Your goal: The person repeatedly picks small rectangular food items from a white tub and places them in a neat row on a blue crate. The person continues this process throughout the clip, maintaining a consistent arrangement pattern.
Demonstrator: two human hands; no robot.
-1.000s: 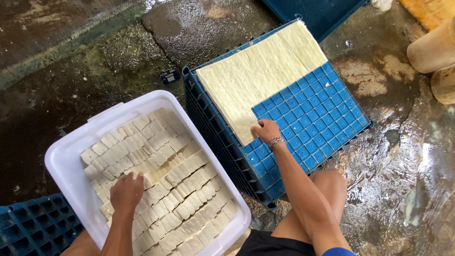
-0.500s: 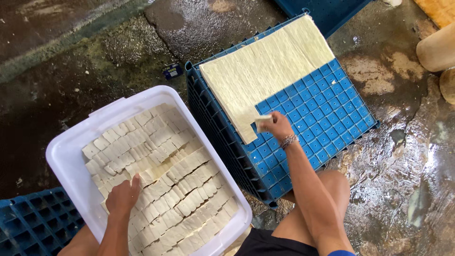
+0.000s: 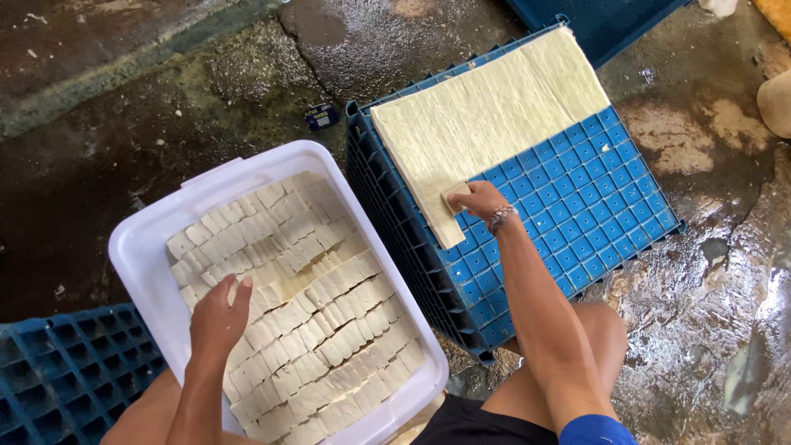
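Tub [image 3: 148,272] at left, packed with tofu pieces [image 3: 305,313]; left hand [image 3: 218,317] on them. Crate [image 3: 577,214] just right of tub, tofu strips [image 3: 486,115] on its far half. Right hand [image 3: 478,199] at strips' near edge. Second crate [image 3: 66,371] left of tub.

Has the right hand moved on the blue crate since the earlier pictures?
Yes. The right hand has moved from the bare grid of the blue crate up toward the pale sheet layer, and now places a piece at its edge.
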